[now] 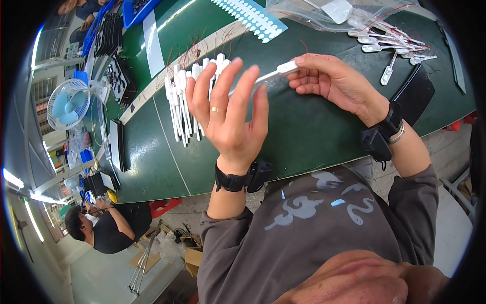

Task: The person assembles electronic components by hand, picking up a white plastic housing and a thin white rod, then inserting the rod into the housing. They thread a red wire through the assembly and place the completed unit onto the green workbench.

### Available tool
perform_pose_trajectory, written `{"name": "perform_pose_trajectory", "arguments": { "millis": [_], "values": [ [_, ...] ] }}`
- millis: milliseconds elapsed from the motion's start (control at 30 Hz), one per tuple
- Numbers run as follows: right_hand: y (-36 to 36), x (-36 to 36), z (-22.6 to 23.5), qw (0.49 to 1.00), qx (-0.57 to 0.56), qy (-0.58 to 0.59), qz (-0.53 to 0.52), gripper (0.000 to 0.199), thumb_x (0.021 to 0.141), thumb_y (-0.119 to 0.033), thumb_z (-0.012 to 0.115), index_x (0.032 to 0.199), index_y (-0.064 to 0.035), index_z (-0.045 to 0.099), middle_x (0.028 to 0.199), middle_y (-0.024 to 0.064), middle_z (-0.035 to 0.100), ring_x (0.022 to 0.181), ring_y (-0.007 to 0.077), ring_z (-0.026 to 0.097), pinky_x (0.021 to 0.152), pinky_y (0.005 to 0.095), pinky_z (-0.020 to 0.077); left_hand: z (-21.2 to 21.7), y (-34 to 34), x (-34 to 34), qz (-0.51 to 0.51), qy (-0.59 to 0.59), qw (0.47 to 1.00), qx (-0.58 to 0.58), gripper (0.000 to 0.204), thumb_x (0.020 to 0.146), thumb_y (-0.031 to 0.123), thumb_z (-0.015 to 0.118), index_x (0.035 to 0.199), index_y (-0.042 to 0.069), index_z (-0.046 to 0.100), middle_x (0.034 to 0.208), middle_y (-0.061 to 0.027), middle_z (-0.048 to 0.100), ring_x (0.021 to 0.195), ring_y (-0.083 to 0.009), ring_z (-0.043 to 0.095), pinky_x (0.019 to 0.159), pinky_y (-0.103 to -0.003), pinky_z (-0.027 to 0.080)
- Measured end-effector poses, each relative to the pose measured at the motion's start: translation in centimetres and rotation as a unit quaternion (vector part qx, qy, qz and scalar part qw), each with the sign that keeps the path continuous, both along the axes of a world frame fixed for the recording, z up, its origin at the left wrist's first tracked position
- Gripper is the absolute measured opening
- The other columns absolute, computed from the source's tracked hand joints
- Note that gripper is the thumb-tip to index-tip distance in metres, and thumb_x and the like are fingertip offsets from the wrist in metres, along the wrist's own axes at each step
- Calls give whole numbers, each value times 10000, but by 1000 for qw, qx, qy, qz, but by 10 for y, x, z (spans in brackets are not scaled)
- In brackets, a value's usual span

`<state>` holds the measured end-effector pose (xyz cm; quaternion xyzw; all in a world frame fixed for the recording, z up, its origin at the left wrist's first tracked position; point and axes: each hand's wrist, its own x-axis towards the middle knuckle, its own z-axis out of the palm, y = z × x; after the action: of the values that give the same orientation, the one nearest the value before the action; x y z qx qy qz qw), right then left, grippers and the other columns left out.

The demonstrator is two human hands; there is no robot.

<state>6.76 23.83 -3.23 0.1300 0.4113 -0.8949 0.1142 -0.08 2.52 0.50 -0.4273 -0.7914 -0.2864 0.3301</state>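
Between the thumb and fingers of my right hand (329, 78) is a white plastic stick with a wider head (287, 68). A thin red wire rises by its head. Its narrow end runs left behind the fingers of my left hand (228, 109), which are spread apart and raised. Whether those fingers touch the stick is hidden. Beside and behind my left hand lies a row of similar white sticks (183, 96), their heads away from me and thin red wires trailing off them. All this is over a dark green table (298, 137).
A clear plastic bag (314, 17) and more wired white sticks (387, 45) lie at the far right, near a black flat panel (416, 93). A light-blue sheet with white tabs (253, 19) is at the back. Left are a fan (68, 104) and a co-worker (114, 225).
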Motion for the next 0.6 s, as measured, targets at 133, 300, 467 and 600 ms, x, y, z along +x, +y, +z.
{"name": "perform_pose_trajectory", "arguments": {
  "millis": [133,300,467,600],
  "values": [
    [2,0,-2,1000,0,3,24,324,987,-315,641,1129,-24,641,991,77,709,874,131,689,805,252,567,-8,1,-6,11,-67,997,-49,175,808,135,789,977,130,744,959,-6,707,1028,-230,633,1126,-501,304],
    [2,-1,1,994,91,11,62,325,996,-320,631,1149,-33,634,1038,85,699,891,120,672,799,255,564,-11,-3,-8,-5,-155,987,-51,91,829,132,766,918,138,748,837,9,668,928,-189,623,1124,-505,300],
    [5,-7,8,939,251,139,-191,322,1006,-268,614,1212,-20,617,1125,86,676,971,146,654,821,279,549,-15,-2,-9,-11,-179,982,-51,63,837,126,756,899,132,742,812,8,660,903,-186,616,1127,-517,288],
    [15,-6,19,702,514,334,-362,317,999,-200,615,1261,-21,612,1172,70,671,1008,157,646,829,289,533,-12,-3,-8,-25,-164,984,-69,48,842,126,751,887,128,737,810,8,659,923,-188,614,1137,-525,268]
  ]
}}
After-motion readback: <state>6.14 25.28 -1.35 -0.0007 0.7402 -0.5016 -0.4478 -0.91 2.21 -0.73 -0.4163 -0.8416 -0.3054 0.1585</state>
